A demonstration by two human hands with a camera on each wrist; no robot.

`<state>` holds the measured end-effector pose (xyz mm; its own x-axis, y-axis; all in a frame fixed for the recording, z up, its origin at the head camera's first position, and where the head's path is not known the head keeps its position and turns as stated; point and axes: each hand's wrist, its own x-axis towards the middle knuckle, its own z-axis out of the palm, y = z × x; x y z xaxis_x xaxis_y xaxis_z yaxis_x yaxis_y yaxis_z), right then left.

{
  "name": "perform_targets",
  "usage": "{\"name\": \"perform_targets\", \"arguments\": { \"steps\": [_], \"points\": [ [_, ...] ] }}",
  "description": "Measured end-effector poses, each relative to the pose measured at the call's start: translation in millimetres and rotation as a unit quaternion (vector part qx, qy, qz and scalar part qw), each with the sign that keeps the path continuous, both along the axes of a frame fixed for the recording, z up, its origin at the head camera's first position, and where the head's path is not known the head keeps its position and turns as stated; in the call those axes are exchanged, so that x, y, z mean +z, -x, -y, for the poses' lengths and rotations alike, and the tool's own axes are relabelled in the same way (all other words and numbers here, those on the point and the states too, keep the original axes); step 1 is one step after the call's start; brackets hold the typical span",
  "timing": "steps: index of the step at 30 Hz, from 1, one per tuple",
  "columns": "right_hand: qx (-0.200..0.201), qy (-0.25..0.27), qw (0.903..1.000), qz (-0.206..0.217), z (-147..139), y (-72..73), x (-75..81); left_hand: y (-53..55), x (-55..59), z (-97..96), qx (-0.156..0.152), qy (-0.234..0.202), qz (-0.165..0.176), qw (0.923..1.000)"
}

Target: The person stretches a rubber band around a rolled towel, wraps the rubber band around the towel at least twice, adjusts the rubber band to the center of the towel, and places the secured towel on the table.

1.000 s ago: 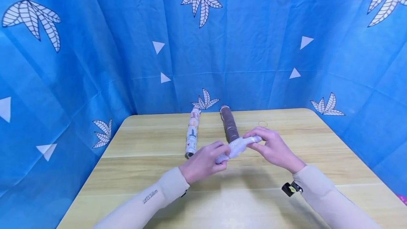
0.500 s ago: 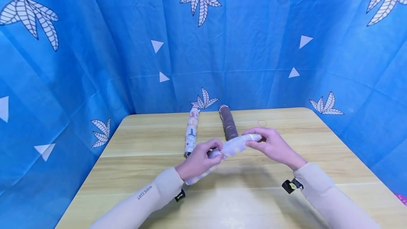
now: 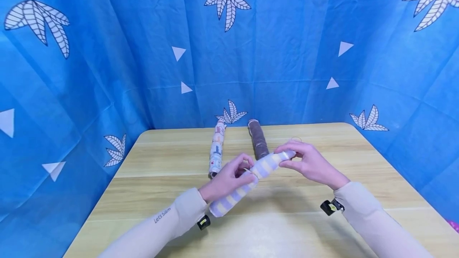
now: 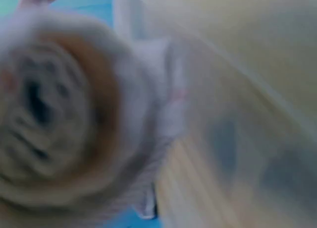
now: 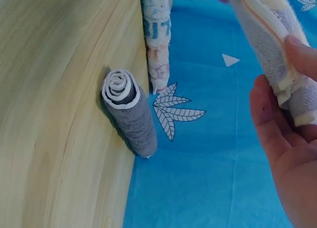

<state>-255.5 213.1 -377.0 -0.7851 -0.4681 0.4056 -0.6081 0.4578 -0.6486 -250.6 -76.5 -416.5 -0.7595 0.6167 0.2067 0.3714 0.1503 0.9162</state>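
Left hand clamped on the towel mid-length over the table, right hand on its 2 o'clock end; securing it seems in hand, calling next for steady tension. Beyond, at 12 o'clock: a dark roll.

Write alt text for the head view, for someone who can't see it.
A person's left hand and right hand hold a striped roll over a wooden table. Beyond it lie a patterned roll and a brown roll, before a blue curtain.
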Motion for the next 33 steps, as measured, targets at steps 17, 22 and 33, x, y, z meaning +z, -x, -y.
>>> {"name": "perform_targets", "arguments": {
  "steps": [17, 22, 33],
  "points": [
    [-0.035, 0.024, 0.9990, -0.014, 4.8, -0.7, -4.1, -3.1, -6.2, -4.3, 0.052, 0.159, -0.320, 0.9325],
    [-0.046, 0.036, 0.9982, 0.018, 5.6, 0.4, -4.4, -1.7, -6.7, -5.0, 0.042, 0.156, -0.331, 0.9295],
    [0.009, 0.067, 0.9924, 0.103, -1.2, -1.6, -1.7, 7.4, -9.3, 4.1, 0.001, 0.041, -0.057, 0.9975]
  ]
}}
